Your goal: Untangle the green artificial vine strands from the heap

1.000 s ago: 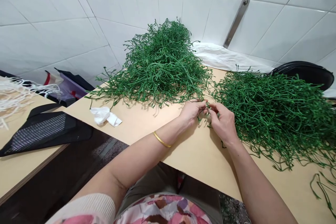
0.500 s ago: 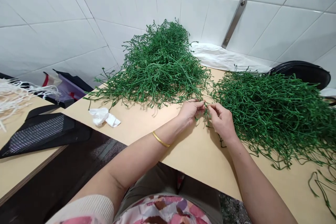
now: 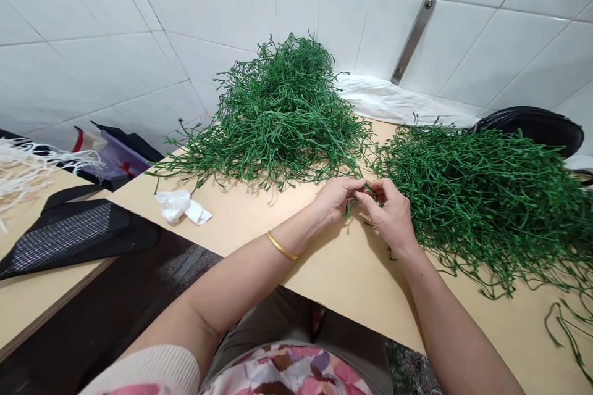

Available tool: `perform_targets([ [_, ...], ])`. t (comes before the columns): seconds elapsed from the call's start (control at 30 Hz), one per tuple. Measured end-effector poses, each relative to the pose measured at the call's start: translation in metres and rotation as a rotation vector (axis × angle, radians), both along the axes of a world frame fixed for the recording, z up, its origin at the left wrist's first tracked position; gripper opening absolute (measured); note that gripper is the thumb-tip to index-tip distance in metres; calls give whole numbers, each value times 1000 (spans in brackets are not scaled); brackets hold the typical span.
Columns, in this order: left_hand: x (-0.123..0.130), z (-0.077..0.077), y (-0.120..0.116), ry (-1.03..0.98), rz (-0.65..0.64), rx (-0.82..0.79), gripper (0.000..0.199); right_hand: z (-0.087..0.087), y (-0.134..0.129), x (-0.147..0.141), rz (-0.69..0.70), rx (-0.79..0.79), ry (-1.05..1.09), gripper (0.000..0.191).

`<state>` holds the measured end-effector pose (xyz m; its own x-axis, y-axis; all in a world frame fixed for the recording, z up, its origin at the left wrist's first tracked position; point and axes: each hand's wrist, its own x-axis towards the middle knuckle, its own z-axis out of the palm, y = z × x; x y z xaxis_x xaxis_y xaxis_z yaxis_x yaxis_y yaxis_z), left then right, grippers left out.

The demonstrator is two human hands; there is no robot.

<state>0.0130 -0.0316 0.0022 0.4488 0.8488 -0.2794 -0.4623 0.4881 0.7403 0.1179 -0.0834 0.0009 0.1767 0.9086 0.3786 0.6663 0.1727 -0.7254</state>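
My left hand point(image 3: 334, 199) and my right hand point(image 3: 388, 213) meet above a pale wooden tabletop point(image 3: 296, 247), with fingers pinched around a thin green stem point(image 3: 356, 197) of artificial foliage. My fingers hide part of that stem, and a short end hangs below them. A tall tangled pile of green stems point(image 3: 278, 114) rises just beyond my left hand. A wider mass of the same stems point(image 3: 486, 203) spreads right of my right hand, almost touching it. A gold bangle point(image 3: 281, 245) circles my left wrist.
A crumpled white tissue point(image 3: 180, 207) lies left of my hands. A black mesh-panelled bag point(image 3: 69, 237) and white fringe strands point(image 3: 23, 166) sit on a lower table at left. White tiles point(image 3: 370, 31), a steel bracket point(image 3: 412, 40), white plastic sheeting point(image 3: 393, 99) and a black bag point(image 3: 532, 126) stand behind.
My hands have drawn closer together, and my right hand has turned its fingers inward over the stem. The piles have not visibly moved.
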Motion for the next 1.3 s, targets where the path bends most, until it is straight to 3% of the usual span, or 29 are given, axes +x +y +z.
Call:
perform_targets([
  [0.07,0,-1,2,4,2,-22,11,-1,0,2,25,63,-49,12],
  [0.27,0,-3,3,57,39,20,15,-7,4,7,37,149,-242,18],
  [0.57,1,-2,2,65,103,-6,15,-5,1,0,-90,165,-445,11],
  [0.87,-1,1,4,98,135,-55,8,-5,1,0,54,31,-137,4],
  [1.17,0,1,2,50,140,-39,10,-9,7,5,-34,-84,101,30],
  [1.3,1,-2,1,51,103,-3,11,-9,9,3,-73,-84,127,30],
])
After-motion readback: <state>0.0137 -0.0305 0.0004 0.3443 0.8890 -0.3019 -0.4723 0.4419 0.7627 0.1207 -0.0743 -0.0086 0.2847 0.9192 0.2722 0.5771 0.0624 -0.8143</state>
